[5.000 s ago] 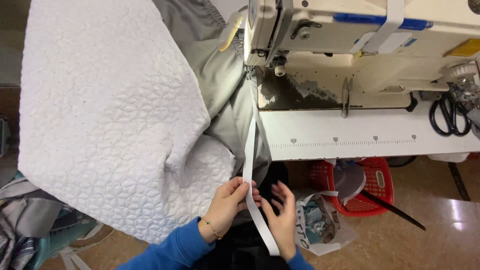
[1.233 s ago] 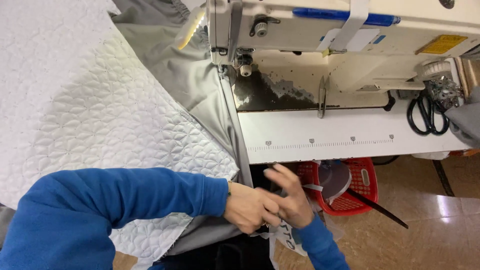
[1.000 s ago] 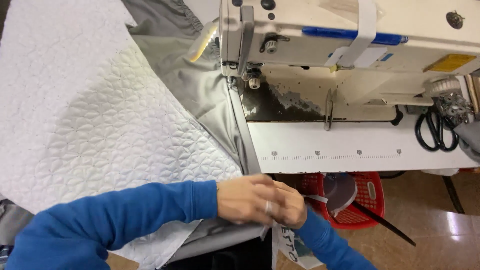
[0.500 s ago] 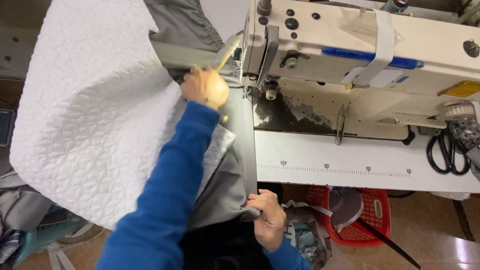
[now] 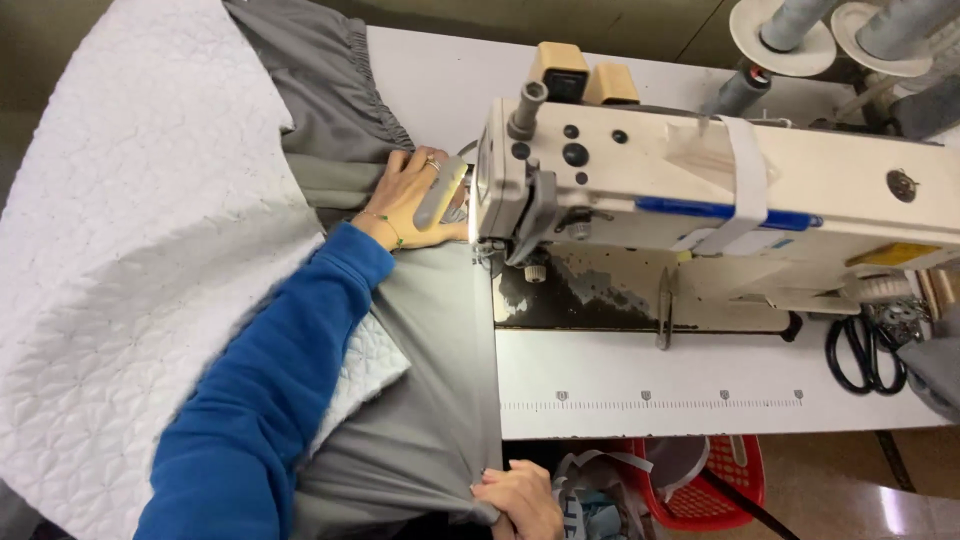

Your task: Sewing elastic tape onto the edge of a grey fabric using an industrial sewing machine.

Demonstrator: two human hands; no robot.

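Note:
My left hand [image 5: 412, 200] lies flat on the grey fabric [image 5: 430, 400] just left of the sewing machine head [image 5: 700, 190], fingers spread and pressing the cloth beside the needle area. My right hand [image 5: 520, 497] is at the table's front edge, pinching the grey fabric and pulling it taut toward me. A white quilted piece [image 5: 130, 270] joined to the grey fabric spreads over the left side. My blue sleeve [image 5: 270, 400] crosses it.
Black scissors [image 5: 862, 352] lie at the right end of the white machine table [image 5: 680, 400]. A red basket [image 5: 710, 480] with scraps stands under the table. Thread cones [image 5: 800, 20] stand at the back right.
My left hand has settled flat on the fabric right beside the machine head. My right hand keeps its hold at the front edge. The view has shifted closer and higher.

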